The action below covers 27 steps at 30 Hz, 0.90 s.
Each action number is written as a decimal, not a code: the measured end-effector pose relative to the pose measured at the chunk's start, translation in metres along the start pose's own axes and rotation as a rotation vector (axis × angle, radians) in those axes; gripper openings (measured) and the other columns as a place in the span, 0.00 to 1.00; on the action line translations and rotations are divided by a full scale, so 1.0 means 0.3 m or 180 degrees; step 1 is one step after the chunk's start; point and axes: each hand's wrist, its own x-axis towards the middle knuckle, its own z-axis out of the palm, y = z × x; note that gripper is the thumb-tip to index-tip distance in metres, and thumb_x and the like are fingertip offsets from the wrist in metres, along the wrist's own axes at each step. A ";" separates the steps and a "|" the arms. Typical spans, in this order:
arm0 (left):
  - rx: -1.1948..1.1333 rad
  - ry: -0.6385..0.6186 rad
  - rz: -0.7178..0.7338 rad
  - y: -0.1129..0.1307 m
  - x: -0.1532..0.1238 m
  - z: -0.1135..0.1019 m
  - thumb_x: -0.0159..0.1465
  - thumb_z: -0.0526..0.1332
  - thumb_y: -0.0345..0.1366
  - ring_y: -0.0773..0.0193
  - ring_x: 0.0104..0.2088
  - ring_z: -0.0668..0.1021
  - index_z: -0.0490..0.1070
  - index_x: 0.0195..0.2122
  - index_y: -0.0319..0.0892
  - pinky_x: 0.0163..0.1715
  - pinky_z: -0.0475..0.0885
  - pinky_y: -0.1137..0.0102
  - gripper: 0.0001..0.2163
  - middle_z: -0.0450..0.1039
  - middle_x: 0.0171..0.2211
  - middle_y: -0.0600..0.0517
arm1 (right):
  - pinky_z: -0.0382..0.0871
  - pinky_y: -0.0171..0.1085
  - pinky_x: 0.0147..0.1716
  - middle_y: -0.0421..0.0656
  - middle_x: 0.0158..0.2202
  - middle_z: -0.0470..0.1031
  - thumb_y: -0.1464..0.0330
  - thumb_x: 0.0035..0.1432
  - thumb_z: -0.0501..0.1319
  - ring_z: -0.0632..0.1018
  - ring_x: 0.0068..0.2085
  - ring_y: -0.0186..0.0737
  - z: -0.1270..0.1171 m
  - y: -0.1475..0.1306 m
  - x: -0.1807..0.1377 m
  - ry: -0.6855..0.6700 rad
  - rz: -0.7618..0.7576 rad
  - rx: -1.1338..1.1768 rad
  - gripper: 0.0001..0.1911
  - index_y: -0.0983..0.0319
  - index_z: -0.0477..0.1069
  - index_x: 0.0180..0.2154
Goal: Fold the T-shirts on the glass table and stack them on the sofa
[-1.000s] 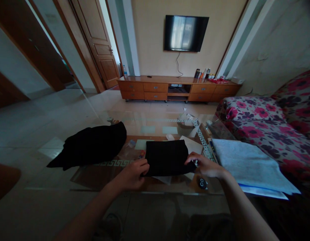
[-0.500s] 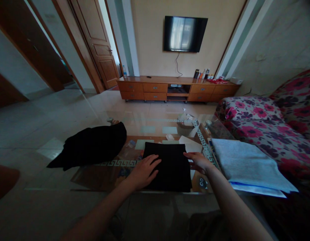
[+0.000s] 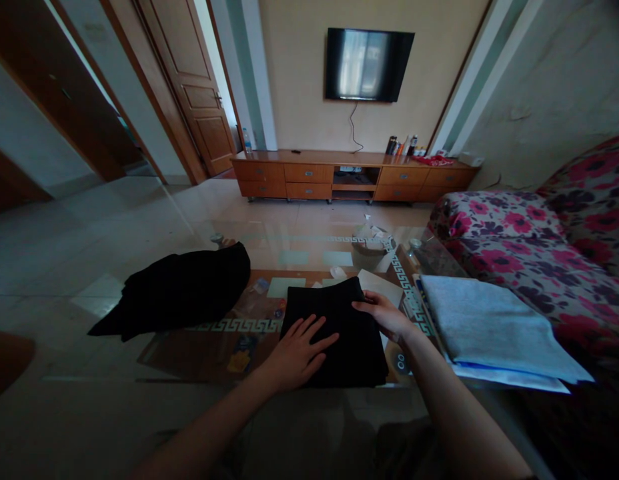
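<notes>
Cloth [image 3: 354, 353], black and folded, is lying left of grey fabric [image 3: 489, 320]; left hand [image 3: 297, 360] is resting spread fingers on it; right hand [image 3: 387, 317] is now pinching up its fabric-side edge, seemingly adjusting the fold.

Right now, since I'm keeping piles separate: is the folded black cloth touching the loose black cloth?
Apart. The head view shows glass tabletop between the folded black cloth and the loose black cloth to its left.
</notes>
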 end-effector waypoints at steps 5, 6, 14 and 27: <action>-0.0058 -0.0054 0.0002 0.016 -0.006 -0.026 0.72 0.56 0.43 0.42 0.71 0.58 0.53 0.72 0.66 0.65 0.58 0.42 0.28 0.51 0.74 0.51 | 0.76 0.44 0.52 0.47 0.48 0.82 0.63 0.45 0.78 0.82 0.47 0.46 -0.015 0.035 0.013 0.0437 -0.0069 -0.0526 0.34 0.63 0.72 0.53; -0.0067 -0.0061 0.0024 0.018 -0.006 -0.032 0.71 0.57 0.43 0.41 0.71 0.59 0.54 0.72 0.65 0.65 0.58 0.42 0.28 0.52 0.74 0.51 | 0.77 0.44 0.51 0.48 0.47 0.83 0.63 0.46 0.78 0.82 0.46 0.47 -0.019 0.040 0.014 0.0517 0.0060 -0.0477 0.33 0.63 0.72 0.52; -0.0059 -0.0160 0.0206 0.028 -0.001 -0.045 0.67 0.61 0.45 0.44 0.61 0.69 0.52 0.73 0.56 0.62 0.63 0.47 0.34 0.63 0.67 0.45 | 0.79 0.37 0.41 0.51 0.42 0.84 0.59 0.54 0.74 0.84 0.39 0.43 -0.058 0.014 0.003 -0.0055 0.0814 -0.0565 0.20 0.67 0.79 0.42; 0.0140 0.0374 -0.0225 -0.002 0.004 0.030 0.70 0.58 0.43 0.49 0.75 0.51 0.48 0.75 0.54 0.72 0.51 0.49 0.34 0.42 0.77 0.50 | 0.81 0.40 0.43 0.49 0.42 0.84 0.58 0.53 0.75 0.84 0.42 0.46 -0.045 -0.014 -0.029 -0.0383 0.1190 -0.0263 0.22 0.63 0.79 0.46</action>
